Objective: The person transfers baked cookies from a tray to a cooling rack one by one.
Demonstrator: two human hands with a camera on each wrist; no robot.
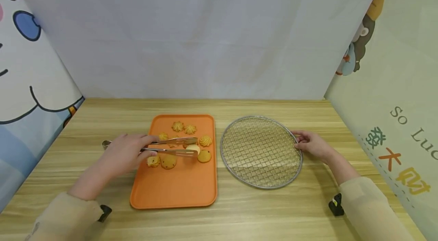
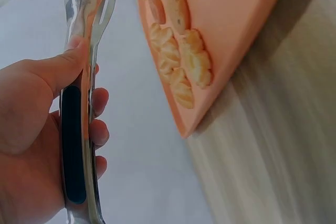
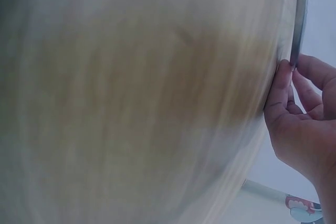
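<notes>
My left hand [image 1: 124,153] grips a pair of metal tongs [image 1: 171,146], thumb on top and fingers curled under the handles, as the left wrist view plainly shows. The tong tips reach over the orange tray [image 1: 178,187] and close around a pale round cookie [image 1: 192,149] near the tray's right edge, in the upper half of the tray. Around that cookie lie the other cookies: two swirled ones [image 1: 183,127] toward the tray's far edge, one swirled [image 1: 205,141] just right of the tips, a flat speckled one [image 1: 204,156] just below it, and two more [image 1: 162,161] under the tongs on the near side. The near half of the tray is bare orange.

My right hand [image 1: 313,145] rests at the right rim of the round wire rack [image 1: 261,151], which lies flat on the wooden table [image 1: 239,218] just right of the tray, not touching it. My fingers pinch the rack's metal rim, thumb pressed against it.
</notes>
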